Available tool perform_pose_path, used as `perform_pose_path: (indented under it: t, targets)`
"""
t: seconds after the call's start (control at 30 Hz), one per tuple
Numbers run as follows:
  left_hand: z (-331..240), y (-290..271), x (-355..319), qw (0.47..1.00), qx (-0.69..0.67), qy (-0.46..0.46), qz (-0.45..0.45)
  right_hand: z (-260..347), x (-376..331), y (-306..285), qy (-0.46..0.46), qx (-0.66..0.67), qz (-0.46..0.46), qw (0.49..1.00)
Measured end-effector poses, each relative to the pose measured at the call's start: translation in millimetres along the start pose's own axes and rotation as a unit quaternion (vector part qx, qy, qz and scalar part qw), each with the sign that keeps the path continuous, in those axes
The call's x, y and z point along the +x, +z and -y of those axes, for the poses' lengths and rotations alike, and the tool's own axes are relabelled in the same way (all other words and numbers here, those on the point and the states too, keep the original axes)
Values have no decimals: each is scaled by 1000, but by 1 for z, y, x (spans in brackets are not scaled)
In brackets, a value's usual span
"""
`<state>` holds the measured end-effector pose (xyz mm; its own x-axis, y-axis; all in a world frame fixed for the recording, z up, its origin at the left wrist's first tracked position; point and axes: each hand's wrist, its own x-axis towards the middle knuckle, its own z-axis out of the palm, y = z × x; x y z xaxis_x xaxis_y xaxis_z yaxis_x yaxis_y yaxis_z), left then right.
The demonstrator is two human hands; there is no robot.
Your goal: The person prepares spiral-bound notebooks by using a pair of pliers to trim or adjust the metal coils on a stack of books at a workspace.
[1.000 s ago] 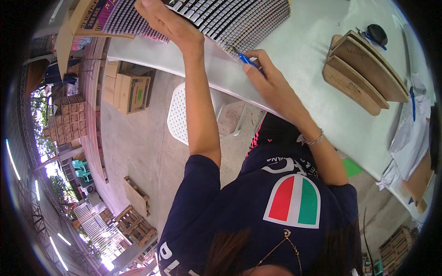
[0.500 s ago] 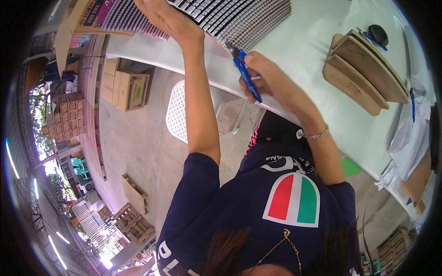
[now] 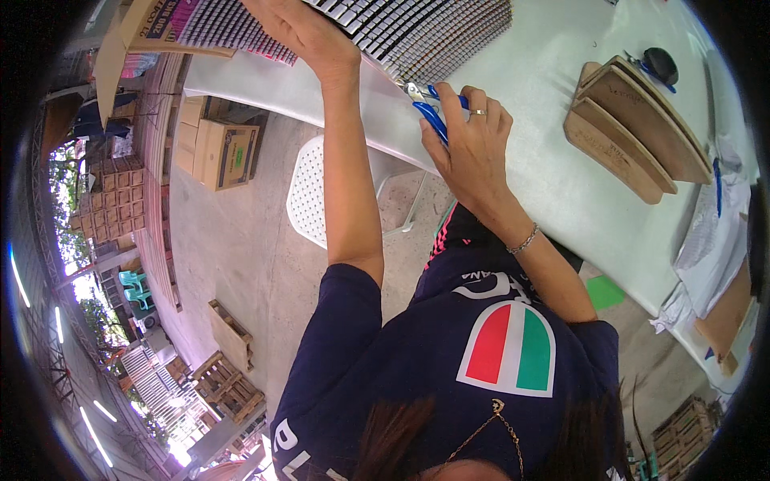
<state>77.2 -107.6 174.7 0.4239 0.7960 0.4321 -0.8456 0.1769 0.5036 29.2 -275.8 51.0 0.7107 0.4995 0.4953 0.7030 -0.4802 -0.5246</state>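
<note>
My right hand [image 3: 479,152], palm down with a ring on one finger, is wrapped round blue-handled cutting pliers [image 3: 431,112]. The handles are spread, and the metal jaws reach the near edge of a broad mat of small silvery pieces in tight rows [image 3: 425,48]. My left hand [image 3: 309,36] lies over the mat's left side, fingers pointing away and lying flat as far as they show; the fingertips run out of the picture. To its left is another patch of similar rows [image 3: 233,32] in purple-grey.
An open cardboard box [image 3: 128,48] stands at the far left. Curved brown boards [image 3: 626,132] and a dark round object [image 3: 660,66] sit on the white table [image 3: 545,88] at right. Crumpled white sheets [image 3: 698,256] hang by its right edge. A white stool [image 3: 309,192] stands below.
My right hand has turned palm down and moved slightly away from me. The pliers' handles, close together before, are now spread apart. The left hand has barely moved.
</note>
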Motion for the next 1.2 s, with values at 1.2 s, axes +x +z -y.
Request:
perform_pose_path:
  t: [1.2]
  targets:
    - [17,-37,22,876,359,290,142,4,-4,-19,28,27,24,999]
